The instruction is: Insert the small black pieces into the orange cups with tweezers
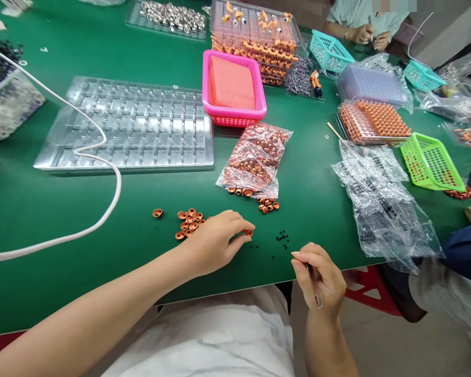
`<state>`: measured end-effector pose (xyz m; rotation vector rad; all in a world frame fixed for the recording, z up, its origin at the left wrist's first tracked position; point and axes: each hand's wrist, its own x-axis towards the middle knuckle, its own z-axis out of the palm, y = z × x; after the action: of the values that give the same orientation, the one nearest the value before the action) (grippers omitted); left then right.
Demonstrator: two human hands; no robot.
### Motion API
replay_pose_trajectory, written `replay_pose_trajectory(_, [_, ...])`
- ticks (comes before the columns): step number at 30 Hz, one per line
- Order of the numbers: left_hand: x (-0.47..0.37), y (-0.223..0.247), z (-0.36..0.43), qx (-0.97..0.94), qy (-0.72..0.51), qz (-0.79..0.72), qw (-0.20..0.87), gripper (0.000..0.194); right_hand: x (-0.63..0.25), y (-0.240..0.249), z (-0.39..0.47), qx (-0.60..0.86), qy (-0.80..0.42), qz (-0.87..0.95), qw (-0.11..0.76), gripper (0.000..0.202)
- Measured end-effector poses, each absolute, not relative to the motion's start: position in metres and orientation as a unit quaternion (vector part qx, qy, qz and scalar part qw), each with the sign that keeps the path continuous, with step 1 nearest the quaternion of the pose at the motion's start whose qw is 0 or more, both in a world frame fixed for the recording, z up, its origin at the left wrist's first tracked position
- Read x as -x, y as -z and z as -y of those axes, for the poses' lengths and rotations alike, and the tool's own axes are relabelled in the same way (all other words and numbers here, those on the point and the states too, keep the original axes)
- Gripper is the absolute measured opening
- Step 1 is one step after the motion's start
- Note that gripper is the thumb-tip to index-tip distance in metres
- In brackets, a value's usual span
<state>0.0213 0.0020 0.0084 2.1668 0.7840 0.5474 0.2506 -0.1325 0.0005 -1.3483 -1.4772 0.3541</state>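
Observation:
My left hand (223, 238) pinches a small orange cup-shaped part (249, 233) between thumb and fingertips, just above the green table. Beside its wrist lies a loose group of similar orange cups (188, 222), with a single cup (157, 213) farther left. My right hand (317, 275) is curled near the table's front edge; a thin tool with a shiny end (318, 300) shows at its palm. Between the hands lie several tiny black pieces (282, 237). More orange cups (268, 204) sit at the mouth of a clear bag of orange parts (257, 157).
A clear tray (133, 125) and white cable (115, 178) lie at left. Beyond the bag stands a pink basket (261, 99). Plastic bags (384, 204), a green basket (432, 162) and trays of orange parts (372, 123) are at right. Another person's hands (371, 36) appear at the back.

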Motion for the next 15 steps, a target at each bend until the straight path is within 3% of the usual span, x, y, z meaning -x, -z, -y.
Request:
replay_pose_trajectory(7, [-0.011,-0.021,-0.013,-0.893,-0.06,-0.364,0.258,0.02,-0.255,0.001,0.133,0.574,-0.144,0.619,0.516,0.026])
replay_pose_trajectory(15, [-0.015,-0.033,-0.022,-0.913,-0.006,-0.375,0.162,0.019,-0.262,0.005,0.136,0.572,-0.152,0.61,0.527,0.023])
